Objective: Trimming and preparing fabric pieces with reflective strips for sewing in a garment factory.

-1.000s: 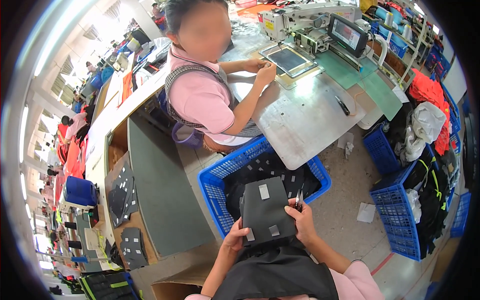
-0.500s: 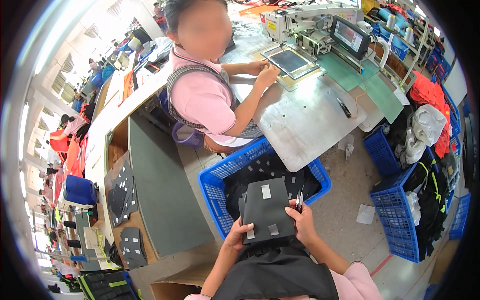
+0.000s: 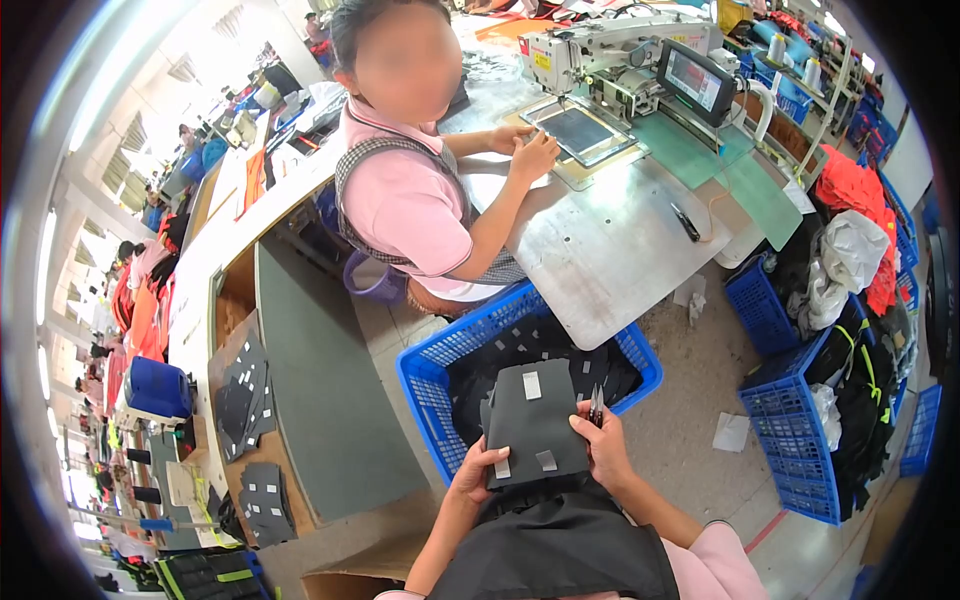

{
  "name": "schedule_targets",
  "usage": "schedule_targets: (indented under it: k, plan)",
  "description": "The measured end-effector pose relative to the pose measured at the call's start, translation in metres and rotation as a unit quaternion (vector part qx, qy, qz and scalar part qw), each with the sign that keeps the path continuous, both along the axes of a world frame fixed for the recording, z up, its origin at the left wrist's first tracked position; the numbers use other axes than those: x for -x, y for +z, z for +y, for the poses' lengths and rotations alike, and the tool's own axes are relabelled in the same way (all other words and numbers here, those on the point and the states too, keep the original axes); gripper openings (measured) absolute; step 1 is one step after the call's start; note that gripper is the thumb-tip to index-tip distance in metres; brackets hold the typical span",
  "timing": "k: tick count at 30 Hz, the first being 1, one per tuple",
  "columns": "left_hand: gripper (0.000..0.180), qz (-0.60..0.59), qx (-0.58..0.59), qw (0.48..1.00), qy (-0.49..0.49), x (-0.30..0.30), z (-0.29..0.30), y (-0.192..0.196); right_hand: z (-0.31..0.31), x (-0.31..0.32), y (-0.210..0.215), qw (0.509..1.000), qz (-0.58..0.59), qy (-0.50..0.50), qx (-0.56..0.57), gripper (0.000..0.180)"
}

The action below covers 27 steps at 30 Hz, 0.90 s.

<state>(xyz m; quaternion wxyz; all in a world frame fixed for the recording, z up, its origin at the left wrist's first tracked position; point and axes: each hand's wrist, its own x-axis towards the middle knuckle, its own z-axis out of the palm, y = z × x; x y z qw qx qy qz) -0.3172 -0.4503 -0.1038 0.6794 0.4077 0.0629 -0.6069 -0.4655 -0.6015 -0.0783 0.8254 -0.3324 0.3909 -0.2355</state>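
Between my two hands is a stack of dark grey fabric pieces (image 3: 535, 415), with small pale patches on the top piece. My left hand (image 3: 475, 473) is closed on the stack's lower left edge, thumb on top. My right hand (image 3: 603, 445) grips its right edge and also has a pair of thread snips (image 3: 596, 403) held in the fingers, blades pointing away from me. Just beyond and beneath the stack, a blue plastic basket (image 3: 425, 415) contains many similar dark pieces with pale patches.
A co-worker (image 3: 410, 200) sits at a sewing machine (image 3: 600, 60) with a screen (image 3: 695, 80); its metal table (image 3: 590, 260) juts over the basket. More blue baskets (image 3: 790, 440) stand at right. A grey board (image 3: 330, 390) and stacked dark pieces (image 3: 265, 500) are at left.
The co-worker's hands have shifted slightly apart near the machine's frame. My hands and the fabric stack stay nearly where they were.
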Motion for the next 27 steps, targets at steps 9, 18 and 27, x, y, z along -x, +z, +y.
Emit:
schedule_targets:
  k: [9,18,27]
  plan:
    - [0.047,0.006,-0.009,1.000,-0.011,-0.001,-0.001,0.000,0.002,0.002,-0.002,1.000,0.003,-0.006,0.012,0.015]
    - [0.034,-0.059,-0.056,0.996,-0.042,0.008,0.004,0.009,0.008,-0.003,-0.008,0.999,-0.001,-0.017,0.034,0.015]
    - [0.034,-0.046,-0.029,0.998,0.036,0.015,0.005,0.015,0.013,-0.007,-0.012,0.997,0.042,0.013,0.068,0.010]
